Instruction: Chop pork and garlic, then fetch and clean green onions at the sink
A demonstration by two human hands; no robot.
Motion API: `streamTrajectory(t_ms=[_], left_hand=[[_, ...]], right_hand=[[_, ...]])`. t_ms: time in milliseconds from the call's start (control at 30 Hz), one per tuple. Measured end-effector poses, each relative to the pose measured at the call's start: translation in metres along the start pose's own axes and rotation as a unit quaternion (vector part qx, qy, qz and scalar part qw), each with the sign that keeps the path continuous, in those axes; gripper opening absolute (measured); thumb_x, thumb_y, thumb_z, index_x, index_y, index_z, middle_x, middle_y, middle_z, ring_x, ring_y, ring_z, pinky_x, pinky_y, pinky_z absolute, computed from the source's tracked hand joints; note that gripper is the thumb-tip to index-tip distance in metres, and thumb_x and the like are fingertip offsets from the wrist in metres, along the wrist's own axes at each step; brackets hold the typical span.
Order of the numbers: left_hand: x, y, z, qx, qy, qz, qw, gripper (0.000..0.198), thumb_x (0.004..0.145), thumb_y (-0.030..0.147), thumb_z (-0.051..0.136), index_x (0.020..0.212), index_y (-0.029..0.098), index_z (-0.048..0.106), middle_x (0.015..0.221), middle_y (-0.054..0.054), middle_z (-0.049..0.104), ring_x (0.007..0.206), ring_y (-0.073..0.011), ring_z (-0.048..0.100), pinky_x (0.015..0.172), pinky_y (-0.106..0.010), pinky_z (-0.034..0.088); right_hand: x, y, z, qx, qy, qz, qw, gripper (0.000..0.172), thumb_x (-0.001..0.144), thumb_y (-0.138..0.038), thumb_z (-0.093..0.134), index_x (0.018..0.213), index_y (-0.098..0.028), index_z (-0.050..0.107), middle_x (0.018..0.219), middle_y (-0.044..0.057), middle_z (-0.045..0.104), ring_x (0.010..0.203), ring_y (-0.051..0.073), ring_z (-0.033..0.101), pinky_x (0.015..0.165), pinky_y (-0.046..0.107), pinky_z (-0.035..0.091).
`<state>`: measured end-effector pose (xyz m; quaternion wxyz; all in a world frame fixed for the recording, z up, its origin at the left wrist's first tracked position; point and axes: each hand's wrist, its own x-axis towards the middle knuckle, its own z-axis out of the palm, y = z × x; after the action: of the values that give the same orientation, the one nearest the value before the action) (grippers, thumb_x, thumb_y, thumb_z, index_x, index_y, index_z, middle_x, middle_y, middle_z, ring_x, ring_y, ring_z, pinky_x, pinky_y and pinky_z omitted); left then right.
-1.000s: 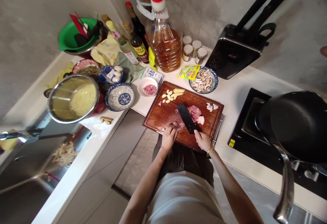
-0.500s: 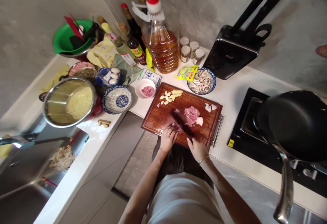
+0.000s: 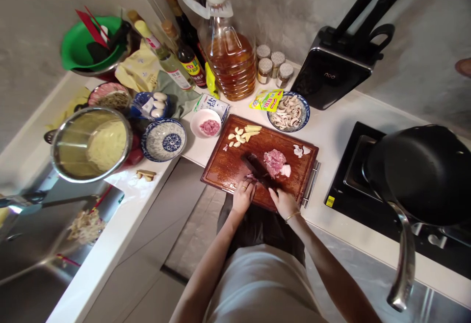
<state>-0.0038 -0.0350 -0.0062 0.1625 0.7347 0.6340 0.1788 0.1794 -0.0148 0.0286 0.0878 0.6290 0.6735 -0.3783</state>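
My right hand (image 3: 284, 203) is closed round the handle of a dark kitchen knife (image 3: 256, 168), whose blade points up and left over the wooden cutting board (image 3: 217, 176). At the board's near edge, my left hand (image 3: 243, 195) has its fingers curled down on a small piece of meat, mostly hidden by the fingers and blade. A larger lump of pink meat (image 3: 274, 161) lies right of the blade, with a whitish bit of fat (image 3: 285, 170) against it. Garlic cloves (image 3: 236, 137) and ginger slices (image 3: 252, 130) rest near the far left corner. White scraps (image 3: 300, 150) sit at the right.
Behind the board stand a bowl of sliced mushrooms (image 3: 289, 112), a small bowl of meat (image 3: 205, 123), an oil jug (image 3: 231, 63) and a knife block (image 3: 333, 70). To the right is a black wok (image 3: 423, 175); at left, a steel pot (image 3: 91, 145) by the sink (image 3: 37, 244).
The knife blade has shifted slightly, now lying closer over the fingers of my left hand. Both hands stay in nearly the same place on the board. The whole view has moved a little.
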Motion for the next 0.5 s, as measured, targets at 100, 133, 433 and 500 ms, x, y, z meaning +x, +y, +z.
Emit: streamTrajectory(t_ms=[100,133,433,500], left_hand=[[0.000,-0.001,-0.006,-0.005,-0.003,0.003,1.000,0.022,0.085,0.018,0.044,0.104,0.021,0.056,0.104,-0.007,0.059,0.109,-0.0199,0.049,0.093,-0.037,0.042],[0.001,-0.002,-0.008,-0.008,-0.003,0.011,1.000,0.023,0.086,0.018,0.044,0.105,0.021,0.056,0.106,-0.007,0.059,0.110,-0.0195,0.049,0.094,-0.037,0.041],[-0.002,-0.007,-0.013,-0.005,0.042,0.007,0.999,0.025,0.084,0.028,0.050,0.107,0.018,0.052,0.109,-0.010,0.057,0.109,-0.0201,0.050,0.091,-0.036,0.044],[-0.001,-0.008,-0.011,0.002,0.035,0.020,0.999,0.020,0.084,0.026,0.049,0.102,0.018,0.054,0.105,-0.009,0.058,0.108,-0.0207,0.051,0.092,-0.038,0.043]], right_hand=[[0.009,0.023,-0.009,0.066,0.011,-0.002,0.998,0.050,0.088,-0.050,0.025,0.081,-0.018,0.063,0.075,0.008,0.067,0.070,0.017,0.062,0.061,0.023,0.039],[0.011,0.031,-0.012,0.088,0.018,0.006,0.996,0.053,0.088,-0.051,0.024,0.079,-0.018,0.063,0.074,0.008,0.067,0.069,0.017,0.062,0.060,0.023,0.039],[-0.010,0.014,-0.013,0.114,0.097,-0.031,0.988,0.052,0.089,-0.047,0.022,0.090,-0.015,0.063,0.079,0.010,0.067,0.074,0.018,0.062,0.064,0.024,0.040],[-0.018,-0.002,-0.008,0.065,0.092,-0.039,0.993,0.047,0.090,-0.044,0.025,0.090,-0.015,0.062,0.077,0.011,0.067,0.071,0.018,0.062,0.062,0.023,0.039]])
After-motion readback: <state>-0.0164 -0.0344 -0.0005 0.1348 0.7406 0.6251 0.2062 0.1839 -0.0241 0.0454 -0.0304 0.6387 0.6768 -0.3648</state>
